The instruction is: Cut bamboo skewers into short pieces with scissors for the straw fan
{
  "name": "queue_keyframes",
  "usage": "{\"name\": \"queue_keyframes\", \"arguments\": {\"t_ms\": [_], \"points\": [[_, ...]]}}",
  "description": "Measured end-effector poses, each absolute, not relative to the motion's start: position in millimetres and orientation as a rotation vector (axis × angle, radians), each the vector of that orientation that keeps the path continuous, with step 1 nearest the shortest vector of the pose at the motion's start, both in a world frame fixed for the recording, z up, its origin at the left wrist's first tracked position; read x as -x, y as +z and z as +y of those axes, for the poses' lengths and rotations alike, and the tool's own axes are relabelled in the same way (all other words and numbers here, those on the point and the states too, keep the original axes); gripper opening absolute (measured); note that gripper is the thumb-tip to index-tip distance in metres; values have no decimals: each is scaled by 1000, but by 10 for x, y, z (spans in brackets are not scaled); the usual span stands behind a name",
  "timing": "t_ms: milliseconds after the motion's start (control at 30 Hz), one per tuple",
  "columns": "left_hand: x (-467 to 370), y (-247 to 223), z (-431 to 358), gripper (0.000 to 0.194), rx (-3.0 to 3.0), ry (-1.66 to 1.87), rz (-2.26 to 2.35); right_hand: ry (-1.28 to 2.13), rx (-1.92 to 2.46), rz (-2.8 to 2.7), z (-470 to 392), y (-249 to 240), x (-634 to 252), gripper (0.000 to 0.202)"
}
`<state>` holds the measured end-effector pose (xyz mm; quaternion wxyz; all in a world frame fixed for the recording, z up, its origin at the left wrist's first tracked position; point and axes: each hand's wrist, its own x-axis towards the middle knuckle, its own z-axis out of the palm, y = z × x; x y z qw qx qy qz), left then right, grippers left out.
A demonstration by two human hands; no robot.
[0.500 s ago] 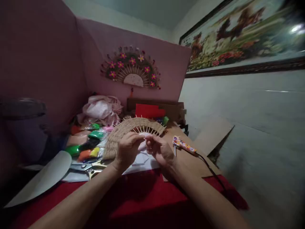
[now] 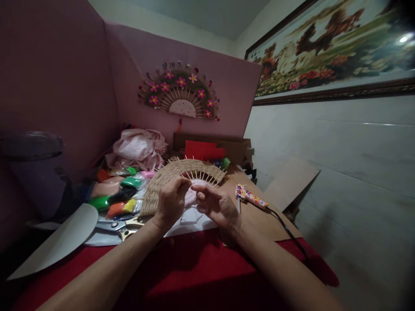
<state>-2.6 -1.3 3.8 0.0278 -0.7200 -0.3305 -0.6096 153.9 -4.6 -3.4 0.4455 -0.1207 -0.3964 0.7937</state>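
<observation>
My left hand [image 2: 173, 201] is closed in a pinch, its fingertips pointing right. Facing it, my right hand [image 2: 216, 206] also has thumb and fingers drawn together, the tips close to those of the left. Whatever lies between the fingertips is too small to make out. Behind both hands lies a woven straw fan [image 2: 177, 169] with thin sticks poking past its outer edge. The fan's pale pink centre [image 2: 190, 198] is partly covered by my hands. Small white pieces [image 2: 191, 216] rest on white paper just below.
Large scissors [image 2: 121, 226] lie left, near packets of coloured clay [image 2: 131, 182] and a grey-white board [image 2: 65, 239]. A flower-patterned glue gun [image 2: 251, 198] with a black cord rests on cardboard [image 2: 259, 222] at right. A flowered fan [image 2: 181, 84] hangs behind. Red cloth [image 2: 194, 263] covers the front.
My hands have drawn slightly apart, so a gap shows between their fingertips. The left has shifted a little left and up. Things on the table stay put.
</observation>
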Motion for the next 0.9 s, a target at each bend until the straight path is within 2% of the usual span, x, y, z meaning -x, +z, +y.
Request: {"name": "queue_keyframes", "arguments": {"t_ms": [133,300,433,633,733,900], "points": [[57,25,-4,14,2283,-1754,-769,1975,256,-916,-27,-26,-1569,22],[52,33,-38,14,2212,-1633,-780,2058,251,-936,-56,-16,-1575,27],[35,58,-50,12,2176,-1695,-947,2031,264,-978,-99,14,-1558,32],[67,88,-24,14,2099,-2055,-1308,1936,342,-1051,-131,53,-1538,33],[58,93,-61,21,2212,-2099,-1214,1816,399,-1085,-132,38,-1511,26],[31,78,-159,26,2407,-1898,-964,1597,410,-1140,-80,-14,-1488,15]]}}
